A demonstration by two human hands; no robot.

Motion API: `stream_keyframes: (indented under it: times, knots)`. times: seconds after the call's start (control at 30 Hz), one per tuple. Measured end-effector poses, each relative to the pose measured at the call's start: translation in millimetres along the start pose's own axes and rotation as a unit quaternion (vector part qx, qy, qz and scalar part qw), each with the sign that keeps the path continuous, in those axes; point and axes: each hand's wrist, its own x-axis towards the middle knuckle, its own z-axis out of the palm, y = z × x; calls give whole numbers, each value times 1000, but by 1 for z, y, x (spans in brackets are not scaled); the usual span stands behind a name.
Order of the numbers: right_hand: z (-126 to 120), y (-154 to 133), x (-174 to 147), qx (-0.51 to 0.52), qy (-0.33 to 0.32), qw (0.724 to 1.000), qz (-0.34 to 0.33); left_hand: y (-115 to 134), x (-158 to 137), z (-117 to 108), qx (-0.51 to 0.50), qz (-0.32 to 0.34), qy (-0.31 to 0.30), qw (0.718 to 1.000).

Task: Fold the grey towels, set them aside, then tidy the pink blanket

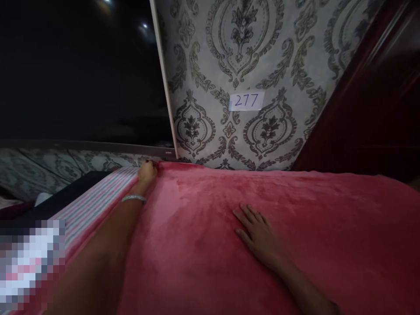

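A plush pink blanket (203,245) lies spread over a wide flat surface, smoothed lighter and darker in patches. At its far left corner, close to the wall, my left hand (148,171) is closed on the blanket's edge; the fingertips are partly hidden. A silvery bracelet (134,198) circles that wrist. My right hand (257,232) rests palm down near the blanket's middle, fingers stretched out and a little apart. Along the left side of the blanket runs a cloth striped in pink, white and grey (98,199).
A large black screen (82,78) hangs at the upper left, its lower corner just above my left hand. Behind the blanket rises a patterned wall (226,135) with a paper label reading 277 (246,101). Dark red glossy furniture (370,109) stands at the right.
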Motion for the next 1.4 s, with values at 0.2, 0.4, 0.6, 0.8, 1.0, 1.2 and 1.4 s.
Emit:
stream_keyframes:
  times: [0.2,0.4,0.6,0.8,1.0,1.2,1.4]
  knots:
    - [8,6,0,4,27,1000,-14,-4,-23,9,80,36,-12,996]
    - [5,3,0,-5,19,1000,-11,-33,-28,29,111,-33,-43,992]
    - [8,5,0,-11,37,999,-12,-51,-27,34,136,-4,-17,991]
    - [9,6,0,-17,37,999,-18,-44,-20,30,120,23,-167,978]
    - [8,8,1,-57,21,998,-14,-38,-59,12,109,25,-194,975]
    - [9,8,1,-78,20,997,-17,-61,-162,-18,129,52,-203,969]
    - [7,7,4,-61,43,997,-27,-98,-247,-59,178,13,-138,974]
